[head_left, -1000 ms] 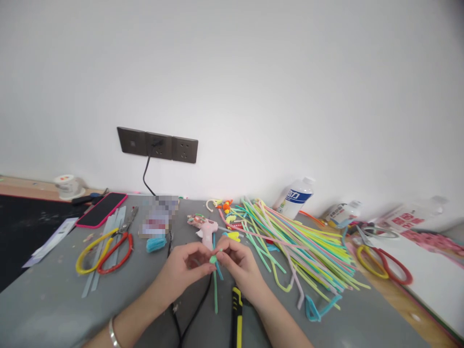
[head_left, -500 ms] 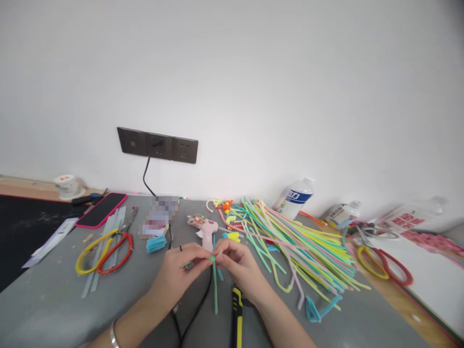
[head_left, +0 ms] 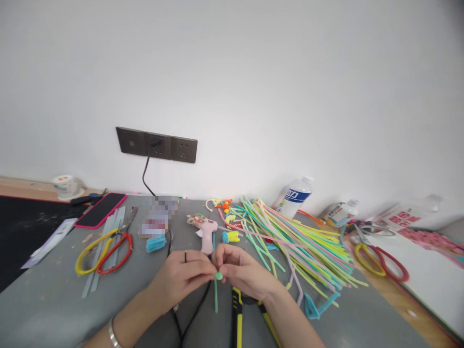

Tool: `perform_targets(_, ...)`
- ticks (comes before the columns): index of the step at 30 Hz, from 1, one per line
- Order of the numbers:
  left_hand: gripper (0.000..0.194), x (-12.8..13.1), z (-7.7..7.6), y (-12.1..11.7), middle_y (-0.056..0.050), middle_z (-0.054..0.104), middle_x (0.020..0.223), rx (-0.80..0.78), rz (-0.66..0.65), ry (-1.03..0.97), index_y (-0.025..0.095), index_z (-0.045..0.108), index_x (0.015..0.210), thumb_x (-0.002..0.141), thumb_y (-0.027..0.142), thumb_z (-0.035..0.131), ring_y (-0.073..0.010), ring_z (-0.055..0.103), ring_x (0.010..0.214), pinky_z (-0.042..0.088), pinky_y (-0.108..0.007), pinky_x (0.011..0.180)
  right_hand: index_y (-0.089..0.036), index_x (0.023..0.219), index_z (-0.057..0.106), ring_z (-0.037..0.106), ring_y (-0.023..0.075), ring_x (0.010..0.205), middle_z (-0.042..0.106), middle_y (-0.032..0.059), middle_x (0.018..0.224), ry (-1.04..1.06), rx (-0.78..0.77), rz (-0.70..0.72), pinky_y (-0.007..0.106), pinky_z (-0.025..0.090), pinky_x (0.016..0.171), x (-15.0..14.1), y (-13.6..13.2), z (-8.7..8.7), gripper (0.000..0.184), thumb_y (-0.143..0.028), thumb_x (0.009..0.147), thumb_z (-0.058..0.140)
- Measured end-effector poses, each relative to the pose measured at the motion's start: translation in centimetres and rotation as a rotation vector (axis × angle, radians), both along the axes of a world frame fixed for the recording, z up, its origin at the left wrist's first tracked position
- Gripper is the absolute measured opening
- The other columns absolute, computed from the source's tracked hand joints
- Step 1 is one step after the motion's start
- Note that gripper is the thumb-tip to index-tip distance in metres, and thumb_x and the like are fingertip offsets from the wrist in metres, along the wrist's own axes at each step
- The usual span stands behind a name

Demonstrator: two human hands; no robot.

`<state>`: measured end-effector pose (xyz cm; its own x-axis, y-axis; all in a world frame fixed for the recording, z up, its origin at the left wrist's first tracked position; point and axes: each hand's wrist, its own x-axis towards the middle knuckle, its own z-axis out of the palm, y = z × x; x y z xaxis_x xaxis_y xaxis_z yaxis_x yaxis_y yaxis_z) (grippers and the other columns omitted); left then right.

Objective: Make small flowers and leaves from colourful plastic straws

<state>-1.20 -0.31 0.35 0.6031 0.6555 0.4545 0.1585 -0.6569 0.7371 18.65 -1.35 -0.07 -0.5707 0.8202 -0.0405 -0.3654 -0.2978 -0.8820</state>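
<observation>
pinching a small green piece between the bent fingertips of the left hand and the right hand, both closing tightly on it, nearly meeting at the thumbs and forefingers. wearing a dark ring on the left hand and a silver bracelet on the wrist behind it. showing a thin green stem on the near side of the fingertips, possibly joined to the green piece, though too poorly seen to settle.

having a pink glue gun just beyond the left fingertips and a yellow-and-blue piece just beyond the right hand. partly covering, with the right hand and forearm, a tool with black-and-yellow handles. spreading, to the right of the right hand, into a pile of coloured pipe cleaners.

facing, towards the wall and to the right of the right hand, three containers: a white bottle with a blue label, capped and hiding its contents; well apart from it, a smaller bottle; farthest right, a larger container with red lettering, blurring too much for reading its contents.

lying, to the left of the left hand, near red-and-yellow-handled cutters and a pink-edged phone.
</observation>
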Motion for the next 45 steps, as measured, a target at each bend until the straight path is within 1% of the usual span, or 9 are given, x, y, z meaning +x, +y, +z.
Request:
perform_targets(5,0.016,0.2,-0.2,0.1,-0.008,0.074,0.081,0.108,-0.007,-0.08,0.02,0.075,0.092,0.089,0.015,0.061,-0.0172,0.068,0.073,0.052,-0.024,0.068,-0.015,0.076,0.062,0.049,0.0092,0.061,0.056,-0.0014,0.071,0.006,0.01,0.004,0.021,0.035,0.059,0.0,0.1,-0.1,0.029,-0.034,0.071,0.082)
perform_targets(8,0.014,0.4,-0.4,0.3,-0.005,0.071,0.079,0.189,0.045,-0.179,0.019,0.071,0.093,0.089,0.012,0.06,-0.0139,0.066,0.07,0.051,-0.021,0.065,-0.015,0.076,0.061,0.05,0.0117,0.069,0.055,-0.0006,0.076,0.008,0.093,-0.07,0.023,0.037,0.066,-0.1,0.3,-0.1,0.027,-0.036,0.075,0.079)
perform_targets(11,0.011,0.5,-0.4,0.3,-0.003,0.068,0.078,0.187,0.099,-0.215,0.019,0.07,0.091,0.087,0.011,0.062,-0.0122,0.065,0.07,0.05,-0.019,0.064,-0.016,0.078,0.061,0.05,0.0146,0.08,0.055,0.0013,0.082,-0.019,0.192,-0.096,0.025,0.036,0.075,-0.1,0.4,-0.1,0.026,-0.038,0.08,0.074)
perform_targets(17,0.007,0.3,0.0,0.1,-0.003,0.071,0.079,0.107,-0.034,-0.159,0.017,0.07,0.087,0.088,0.016,0.064,-0.0122,0.066,0.071,0.051,-0.019,0.067,-0.014,0.077,0.063,0.049,0.0155,0.079,0.054,0.0023,0.083,-0.039,0.281,-0.051,0.027,0.035,0.075,0.1,0.4,0.1,0.024,-0.036,0.08,0.074)
perform_targets(24,0.011,0.3,-0.2,0.4,-0.007,0.07,0.082,0.281,-0.07,-0.081,0.015,0.069,0.091,0.092,0.017,0.058,-0.0152,0.064,0.077,0.051,-0.023,0.072,-0.013,0.076,0.061,0.05,0.0119,0.073,0.057,0.0,0.078,-0.003,0.091,0.047,0.023,0.036,0.07,0.3,0.3,0.0,0.021,-0.024,0.074,0.079)
perform_targets(30,0.016,0.3,-0.6,0.5,-0.006,0.068,0.079,0.349,-0.054,-0.087,0.016,0.069,0.091,0.094,0.024,0.056,-0.0165,0.061,0.076,0.05,-0.026,0.069,-0.015,0.084,0.058,0.055,0.0077,0.067,0.06,-0.0024,0.077,0.021,-0.063,0.094,0.018,0.042,0.063,0.3,0.3,-0.2,0.031,-0.016,0.067,0.084)
perform_targets(35,0.019,0.3,-0.7,0.3,-0.005,0.068,0.081,0.311,-0.146,-0.023,0.017,0.069,0.092,0.096,0.027,0.053,-0.0153,0.06,0.075,0.05,-0.024,0.067,-0.015,0.086,0.054,0.062,0.0103,0.06,0.063,-0.0015,0.077,-0.054,-0.095,0.227,0.023,0.051,0.058,0.7,0.3,-0.6,0.039,-0.024,0.065,0.086)
perform_targets(39,0.023,0.4,-0.6,0.0,-0.005,0.068,0.079,0.306,-0.172,0.059,0.017,0.069,0.09,0.097,0.028,0.051,-0.0157,0.059,0.075,0.049,-0.025,0.069,-0.015,0.087,0.052,0.067,0.011,0.06,0.065,-0.0013,0.074,-0.119,-0.117,0.306,0.016,0.046,0.051,1.1,0.3,-0.9,0.042,-0.026,0.064,0.086)
perform_targets(45,0.014,0.1,-0.5,-0.2,-0.001,0.064,0.08,0.066,-0.14,0.1,0.018,0.066,0.084,0.09,0.03,0.062,-0.0101,0.059,0.065,0.045,-0.018,0.059,-0.014,0.091,0.055,0.069,0.0123,0.057,0.067,0.0,0.073,-0.173,-0.17,0.351,0.014,0.047,0.044,1.1,0.1,-0.8,0.043,-0.027,0.064,0.086)
